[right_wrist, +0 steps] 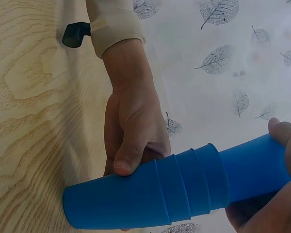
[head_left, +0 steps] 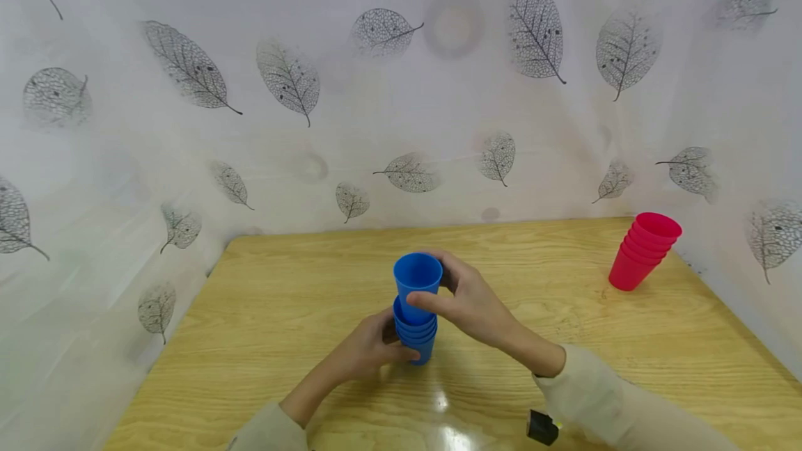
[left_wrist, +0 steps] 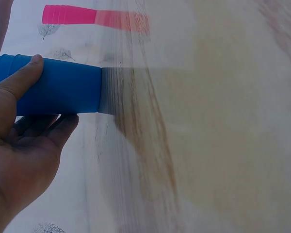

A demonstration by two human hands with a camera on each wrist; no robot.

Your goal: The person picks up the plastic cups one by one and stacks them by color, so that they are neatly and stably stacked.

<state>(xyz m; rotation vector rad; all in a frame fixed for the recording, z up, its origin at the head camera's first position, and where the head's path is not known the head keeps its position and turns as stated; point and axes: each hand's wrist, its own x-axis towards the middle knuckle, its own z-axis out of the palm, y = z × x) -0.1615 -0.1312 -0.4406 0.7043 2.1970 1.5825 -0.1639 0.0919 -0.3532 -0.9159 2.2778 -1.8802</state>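
Observation:
A stack of nested blue cups [head_left: 418,335] stands upright on the table, and my left hand [head_left: 371,350] grips it low down, thumb on the near side. Above it my right hand [head_left: 473,301] holds the top blue cup [head_left: 416,280] between thumb and fingers. That cup's lower end still sits inside the stack, while its upper part stands well clear of the rims below. In the right wrist view, the raised cup [right_wrist: 254,167] slants out of the stack [right_wrist: 121,199]. The left wrist view shows the stack's base [left_wrist: 82,90] at the table surface.
A stack of red cups [head_left: 639,252] stands at the table's back right. Behind the wooden table [head_left: 301,284] hangs a pale sheet [head_left: 351,103] printed with leaves. A small black device [head_left: 541,427] shows beside the right sleeve.

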